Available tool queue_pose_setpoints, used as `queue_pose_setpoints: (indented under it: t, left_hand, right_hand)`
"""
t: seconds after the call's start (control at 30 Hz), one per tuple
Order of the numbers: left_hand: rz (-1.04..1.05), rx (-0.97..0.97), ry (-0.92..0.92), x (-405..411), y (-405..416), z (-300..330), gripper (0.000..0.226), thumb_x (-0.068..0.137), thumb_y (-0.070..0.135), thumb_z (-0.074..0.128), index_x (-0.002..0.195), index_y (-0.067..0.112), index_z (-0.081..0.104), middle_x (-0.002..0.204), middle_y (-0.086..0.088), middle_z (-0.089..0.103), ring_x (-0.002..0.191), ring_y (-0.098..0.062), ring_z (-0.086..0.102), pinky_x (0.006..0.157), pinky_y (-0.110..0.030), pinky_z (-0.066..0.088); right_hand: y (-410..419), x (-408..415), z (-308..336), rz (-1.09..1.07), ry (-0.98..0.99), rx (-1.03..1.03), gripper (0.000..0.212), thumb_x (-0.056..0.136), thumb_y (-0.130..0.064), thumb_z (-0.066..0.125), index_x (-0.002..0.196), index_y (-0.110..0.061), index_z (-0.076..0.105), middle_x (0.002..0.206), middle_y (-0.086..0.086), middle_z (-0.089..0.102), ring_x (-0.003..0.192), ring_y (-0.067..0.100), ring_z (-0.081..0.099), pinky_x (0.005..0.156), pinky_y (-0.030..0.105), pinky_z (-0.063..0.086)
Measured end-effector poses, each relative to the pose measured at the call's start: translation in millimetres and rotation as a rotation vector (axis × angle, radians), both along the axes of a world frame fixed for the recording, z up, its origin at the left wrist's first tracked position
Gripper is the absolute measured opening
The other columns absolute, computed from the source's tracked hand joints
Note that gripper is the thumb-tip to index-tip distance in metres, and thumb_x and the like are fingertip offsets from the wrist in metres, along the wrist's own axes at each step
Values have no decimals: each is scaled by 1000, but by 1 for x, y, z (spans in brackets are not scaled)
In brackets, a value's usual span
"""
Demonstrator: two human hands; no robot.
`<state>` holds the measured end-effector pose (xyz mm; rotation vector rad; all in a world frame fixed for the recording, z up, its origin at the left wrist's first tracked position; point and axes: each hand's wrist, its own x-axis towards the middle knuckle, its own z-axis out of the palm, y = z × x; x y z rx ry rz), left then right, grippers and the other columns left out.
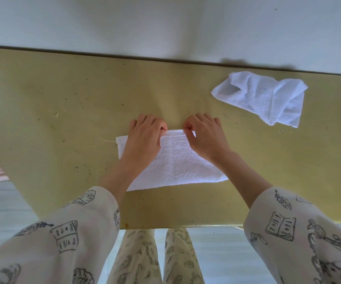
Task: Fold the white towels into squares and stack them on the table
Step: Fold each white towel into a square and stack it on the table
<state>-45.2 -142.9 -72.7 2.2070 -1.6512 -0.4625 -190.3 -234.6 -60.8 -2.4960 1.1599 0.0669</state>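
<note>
A white terry towel is pinched at its far edge by two bare hands on a yellow-green table.

The flat, rectangular white terry towel point(175, 162) is spread on the worn yellow-green table point(63, 103), lying near the table's front edge. Its far hem is gripped by the left hand point(145, 136) and the right hand point(204, 136), both curled tight on the cloth, knuckles close together, forearms laid across the towel. A second white towel, crumpled and unfolded point(263, 97), is seen beyond and to the right of the flat towel, well apart from it, near the table's far edge. Cream sleeves printed with black drawings point(67, 238) are worn on both arms.
</note>
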Motion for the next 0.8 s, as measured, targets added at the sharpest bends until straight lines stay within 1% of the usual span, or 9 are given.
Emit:
queue_pose_setpoints:
  t: [0.1, 0.13, 0.2, 0.27, 0.33, 0.43, 0.57, 0.67, 0.8]
  left_hand:
    - [-20, -29, -40, -1, 2, -1, 14, 83, -3, 57, 85, 10, 60, 84, -4, 58, 80, -27, 52, 73, -29, 30]
    - [-13, -46, -69, -2, 4, 0, 15, 83, -3, 58, 89, 11, 61, 87, -5, 58, 82, -26, 52, 74, -29, 31]
    - [5, -78, -125, -6, 10, 4, 28, 80, -6, 59, 102, 12, 60, 96, -6, 57, 90, -23, 49, 80, -31, 32]
    - [-19, -106, -145, -13, 21, 7, 39, 77, -9, 55, 110, 11, 57, 108, -8, 57, 102, -22, 45, 89, -35, 31]
    - [-90, -76, -161, -24, 35, 5, 36, 84, 0, 48, 117, 11, 55, 121, -9, 55, 116, -23, 42, 99, -40, 30]
    - [-150, 55, -196, -32, 51, -6, 38, 95, 19, 35, 131, 13, 47, 140, -8, 46, 132, -26, 38, 110, -48, 25]
    - [-187, 145, -272, -27, 56, -15, 48, 95, 35, 34, 141, 21, 35, 150, -4, 32, 139, -27, 28, 113, -51, 17]
    - [-137, 171, -316, -18, 56, -16, 53, 93, 48, 34, 142, 28, 33, 151, -7, 30, 139, -29, 28, 113, -52, 16]
    - [-166, 188, -336, -8, 59, -16, 55, 94, 50, 32, 142, 25, 34, 150, -8, 31, 138, -29, 30, 112, -52, 18]
  right_hand:
    - [4, 1, -3, -15, -20, -31, 14, 92, -15, 48, 94, -10, 60, 89, 4, 60, 87, 27, 52, 79, 35, 32]
    - [7, -1, -3, -30, -55, -83, 12, 89, -14, 50, 92, -11, 61, 88, 4, 61, 85, 28, 54, 78, 36, 35]
    - [15, -7, -1, -92, -128, -230, 12, 84, -13, 55, 94, -12, 61, 92, 4, 62, 87, 27, 56, 81, 38, 39]
    - [30, -14, -3, -120, -173, -298, 22, 84, -12, 53, 105, -10, 59, 109, 9, 62, 105, 27, 53, 93, 40, 38]
    - [50, -20, -9, -60, -173, -289, 32, 87, -15, 48, 117, -7, 54, 125, 15, 57, 123, 30, 42, 106, 46, 30]
    - [67, -29, -21, -17, -97, -207, 45, 91, -29, 43, 131, -8, 42, 139, 21, 45, 134, 32, 29, 111, 49, 20]
    - [61, -43, -30, -102, 44, -200, 64, 93, -57, 30, 139, -13, 35, 147, 22, 34, 137, 31, 27, 114, 42, 19]
    - [61, -46, -32, -97, 108, -194, 70, 92, -62, 19, 143, -16, 31, 151, 19, 27, 140, 29, 20, 115, 41, 15]
    - [62, -45, -33, -99, 130, -198, 70, 91, -61, 24, 144, -16, 29, 152, 19, 24, 141, 28, 16, 115, 42, 12]
